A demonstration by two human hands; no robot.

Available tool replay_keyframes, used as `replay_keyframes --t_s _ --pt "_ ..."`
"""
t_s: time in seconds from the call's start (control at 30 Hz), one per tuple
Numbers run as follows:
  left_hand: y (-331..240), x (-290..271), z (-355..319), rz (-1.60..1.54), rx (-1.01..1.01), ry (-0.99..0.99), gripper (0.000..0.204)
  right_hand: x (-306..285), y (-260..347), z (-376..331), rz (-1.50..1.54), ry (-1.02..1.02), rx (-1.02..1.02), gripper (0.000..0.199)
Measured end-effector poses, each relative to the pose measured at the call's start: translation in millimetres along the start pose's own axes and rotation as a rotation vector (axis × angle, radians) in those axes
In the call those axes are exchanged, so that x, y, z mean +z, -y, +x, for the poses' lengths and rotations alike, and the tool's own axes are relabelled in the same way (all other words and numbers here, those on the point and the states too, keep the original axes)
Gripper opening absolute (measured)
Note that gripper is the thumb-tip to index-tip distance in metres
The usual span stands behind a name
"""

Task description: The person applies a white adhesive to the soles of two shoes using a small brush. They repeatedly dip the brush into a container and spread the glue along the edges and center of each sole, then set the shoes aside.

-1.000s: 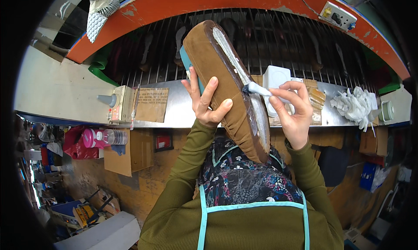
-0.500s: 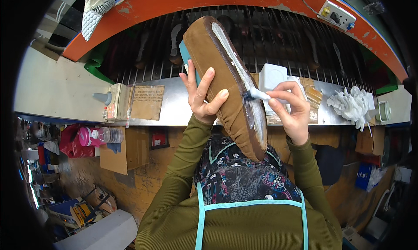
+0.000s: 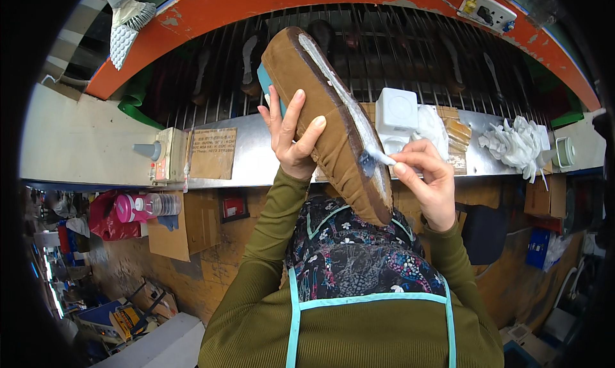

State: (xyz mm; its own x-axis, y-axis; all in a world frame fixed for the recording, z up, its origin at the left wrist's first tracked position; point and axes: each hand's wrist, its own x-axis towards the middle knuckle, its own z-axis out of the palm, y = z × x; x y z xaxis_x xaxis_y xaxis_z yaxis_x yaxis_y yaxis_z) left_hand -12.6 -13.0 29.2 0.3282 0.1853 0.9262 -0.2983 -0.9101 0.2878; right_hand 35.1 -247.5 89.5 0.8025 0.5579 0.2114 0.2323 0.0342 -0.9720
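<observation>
A brown suede shoe upper (image 3: 311,95) on a turquoise last is held up in front of me, tilted, its underside turned to the right. White coating (image 3: 339,86) runs along the middle of that underside, inside a dark brown margin. My left hand (image 3: 293,137) grips the upper from its left side, fingers spread along the suede. Between the thumb and fingers of my right hand (image 3: 428,183) is a small brush (image 3: 378,156) with a pale, whitish handle. Its dark bristles press against the underside near the lower end.
Behind the metal ledge (image 3: 256,156), a rack of bars (image 3: 410,60) holds several shoe pieces. A white container (image 3: 396,111), crumpled white cloth (image 3: 512,147) and flat cardboard (image 3: 213,153) lie along the ledge. A carton (image 3: 186,227) stands below, left.
My right hand and the brush have moved slightly down along the underside, toward its lower end. My left hand keeps its grip on the shoe upper. The whole view has shifted a little.
</observation>
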Motion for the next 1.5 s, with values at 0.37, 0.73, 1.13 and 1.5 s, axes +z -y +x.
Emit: replay_keyframes --t_s 0.37,0.73,1.13,1.5 --pt "-1 -7 5 0.007 0.043 -0.013 0.034 10 10 24 -0.245 -0.113 -0.287 0.017" --pt "0 -12 6 0.052 0.031 -0.01 0.043 1 9 4 -0.222 0.022 -0.259 0.017" --pt "-5 -8 -6 0.031 -0.067 0.05 0.055 -13 14 -26 -0.248 0.003 -0.179 0.017" --pt "-8 9 -15 -0.011 -0.153 0.098 0.067 -11 4 -34 0.159 -0.035 0.174 0.014"
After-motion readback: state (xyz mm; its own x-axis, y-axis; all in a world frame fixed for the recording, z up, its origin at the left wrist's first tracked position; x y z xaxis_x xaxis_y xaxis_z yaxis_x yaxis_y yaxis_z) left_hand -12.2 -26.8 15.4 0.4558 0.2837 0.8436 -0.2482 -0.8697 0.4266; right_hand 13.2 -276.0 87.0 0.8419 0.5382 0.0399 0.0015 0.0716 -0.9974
